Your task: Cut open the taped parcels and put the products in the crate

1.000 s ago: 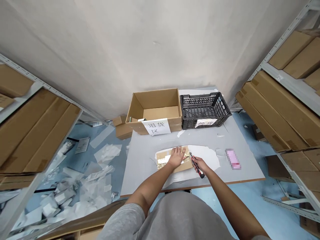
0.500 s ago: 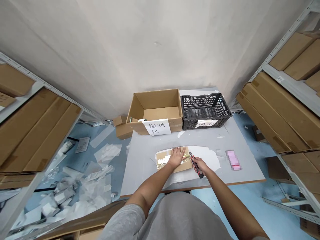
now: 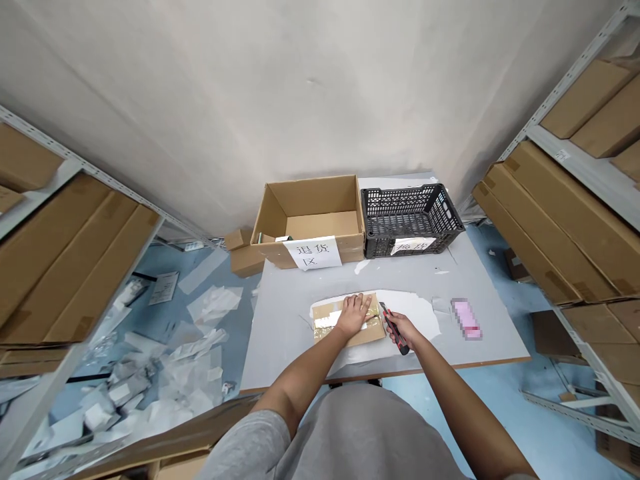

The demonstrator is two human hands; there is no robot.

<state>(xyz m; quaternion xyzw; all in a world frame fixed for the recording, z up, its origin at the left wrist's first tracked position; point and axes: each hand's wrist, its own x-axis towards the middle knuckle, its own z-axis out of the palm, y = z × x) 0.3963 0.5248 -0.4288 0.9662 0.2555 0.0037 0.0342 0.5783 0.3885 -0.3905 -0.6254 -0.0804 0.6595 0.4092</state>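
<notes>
A small taped cardboard box with a white label lies on a white sheet on the grey table. My left hand rests on top of the box, fingers stretched out and pressing it flat. Beside the box's right end, my right hand is closed round a red and black utility knife. The knife's upper end points away from me, close to the box's right edge. Whether the blade touches the cardboard, I cannot tell.
Behind stand a large open carton with a paper sign and a black plastic crate. A pink pixelated item lies on the table at right. Shelves of cartons flank both sides; scrap paper litters the floor at left.
My right hand and the knife have shifted very slightly right, away from the box's end. My left hand stays on the box. The whole view has tilted a little.
</notes>
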